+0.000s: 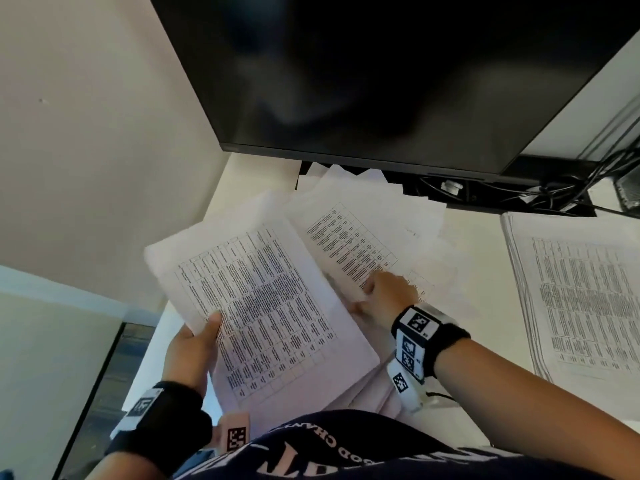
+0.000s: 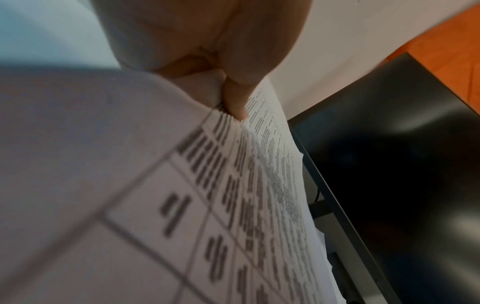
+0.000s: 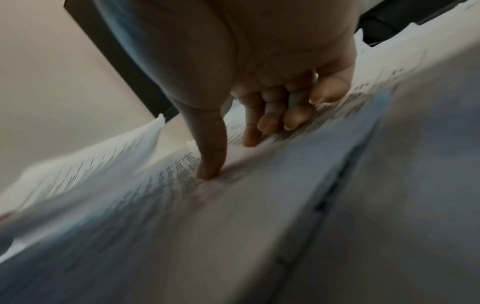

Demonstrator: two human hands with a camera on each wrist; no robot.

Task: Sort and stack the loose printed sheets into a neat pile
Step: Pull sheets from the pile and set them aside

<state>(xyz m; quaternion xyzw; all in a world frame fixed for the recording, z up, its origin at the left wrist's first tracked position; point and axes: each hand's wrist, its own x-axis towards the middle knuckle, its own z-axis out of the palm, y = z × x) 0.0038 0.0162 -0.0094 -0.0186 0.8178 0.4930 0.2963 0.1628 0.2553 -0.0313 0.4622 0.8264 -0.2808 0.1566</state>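
My left hand [image 1: 194,341] grips a bundle of printed sheets [image 1: 273,306] by its near left edge and holds it tilted above the desk. Its thumb [image 2: 233,98] pinches the top page with the table print. Loose printed sheets [image 1: 353,237] lie fanned and crooked on the desk just right of the bundle, under the monitor. My right hand [image 1: 384,292] rests on them, thumb [image 3: 210,170] and fingers [image 3: 272,123] pressing down on the top sheet. A squared pile of printed sheets [image 1: 581,299] lies at the far right.
A large dark monitor [image 1: 381,81] hangs over the back of the white desk [image 1: 471,237]. Cables [image 1: 554,192] run behind it at the right. A beige wall stands to the left, and the desk's left edge drops off beside my left hand.
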